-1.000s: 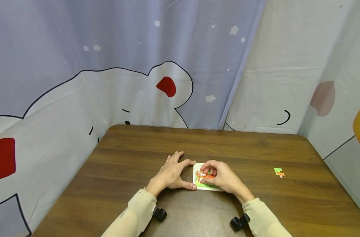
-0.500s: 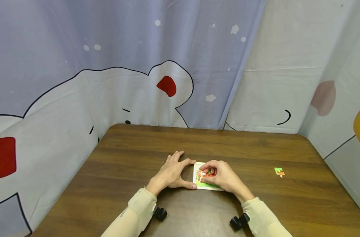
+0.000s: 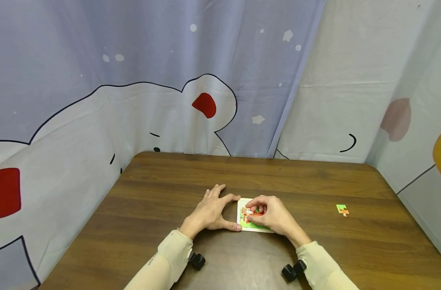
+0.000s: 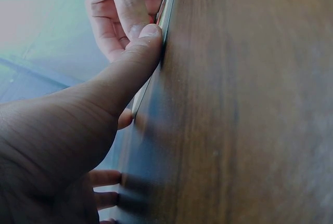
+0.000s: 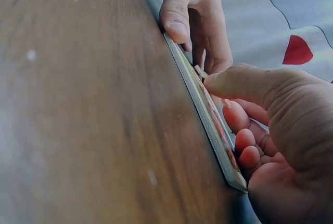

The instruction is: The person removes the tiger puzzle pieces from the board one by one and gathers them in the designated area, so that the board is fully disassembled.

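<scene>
A small jigsaw board (image 3: pixel 254 228) with a white border and an orange and green picture lies flat on the wooden table. My left hand (image 3: pixel 207 213) is spread at its left side, with thumb and index fingertips touching the two left corners. Over the board, my right hand (image 3: pixel 276 217) pinches a puzzle piece (image 5: pixel 200 71) between thumb and fingers. In the right wrist view this piece looks tilted, with its edge above the board's surface. The right hand covers the board's right part. In the left wrist view the left thumb (image 4: pixel 148 39) lies against the board's near edge.
A loose green and orange puzzle piece (image 3: pixel 342 210) lies on the table (image 3: pixel 300 181) to the right of the board. A printed curtain (image 3: pixel 162 112) hangs behind the table and along its sides.
The puzzle piece in my right fingertips has shifted and turned slightly over the board. My left hand stays in place at the board's left corners.
</scene>
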`<state>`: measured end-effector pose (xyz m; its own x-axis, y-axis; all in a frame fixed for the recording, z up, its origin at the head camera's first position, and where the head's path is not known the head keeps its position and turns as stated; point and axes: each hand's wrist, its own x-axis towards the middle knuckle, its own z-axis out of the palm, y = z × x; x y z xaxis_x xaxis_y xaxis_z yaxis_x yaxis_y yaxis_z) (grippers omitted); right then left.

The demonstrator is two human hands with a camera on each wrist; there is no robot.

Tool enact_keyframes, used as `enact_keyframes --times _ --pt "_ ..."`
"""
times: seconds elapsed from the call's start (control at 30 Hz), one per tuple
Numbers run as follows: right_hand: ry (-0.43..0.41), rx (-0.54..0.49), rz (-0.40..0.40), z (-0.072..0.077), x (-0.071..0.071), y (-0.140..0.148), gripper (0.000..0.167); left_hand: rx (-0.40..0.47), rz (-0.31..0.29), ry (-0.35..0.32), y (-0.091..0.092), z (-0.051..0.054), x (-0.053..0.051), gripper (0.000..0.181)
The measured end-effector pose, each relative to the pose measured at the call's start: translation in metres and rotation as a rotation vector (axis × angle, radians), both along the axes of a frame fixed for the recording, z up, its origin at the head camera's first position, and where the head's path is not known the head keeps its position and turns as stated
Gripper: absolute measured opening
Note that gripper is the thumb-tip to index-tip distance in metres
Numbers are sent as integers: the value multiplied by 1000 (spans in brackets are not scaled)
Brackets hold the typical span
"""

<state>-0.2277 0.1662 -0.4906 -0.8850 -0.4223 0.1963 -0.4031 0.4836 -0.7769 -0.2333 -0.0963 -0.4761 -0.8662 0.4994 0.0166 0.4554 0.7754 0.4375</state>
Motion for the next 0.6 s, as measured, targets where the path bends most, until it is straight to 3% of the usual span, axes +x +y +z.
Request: enact_keyframes --times 0.3,0.6 --pt "-49 -91 10 -2 0 4 22 -2 -2 8 1 -1 -1 95" --pt "-90 -119 18 4 -2 8 23 7 -2 0 0 1 0 94"
